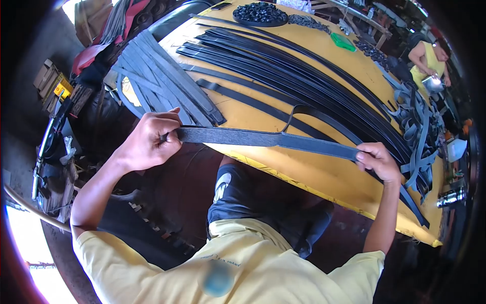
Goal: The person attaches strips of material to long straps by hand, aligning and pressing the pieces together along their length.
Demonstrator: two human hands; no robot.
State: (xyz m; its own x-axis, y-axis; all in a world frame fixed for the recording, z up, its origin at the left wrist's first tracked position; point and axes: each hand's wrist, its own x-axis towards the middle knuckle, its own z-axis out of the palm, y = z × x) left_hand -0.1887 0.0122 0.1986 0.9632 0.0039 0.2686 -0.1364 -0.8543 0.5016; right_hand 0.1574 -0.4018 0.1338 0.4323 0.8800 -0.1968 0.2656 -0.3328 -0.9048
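A dark strap, its upper face grey and fibrous, stretches in front of me above the table's near edge. My left hand is closed in a fist round one end. At the other side my right hand pinches the strap between thumb and fingers. Near its middle is a crease or join, where a thin black strip rises in a loop and runs off to the right. How the two connect cannot be made out. Beyond lie many long black straps, side by side on the yellow table.
Grey strips lie piled at the table's left end. Tangled strips hang at the right. A round tray of small black pieces and a green packet sit at the back. Another person works at far right.
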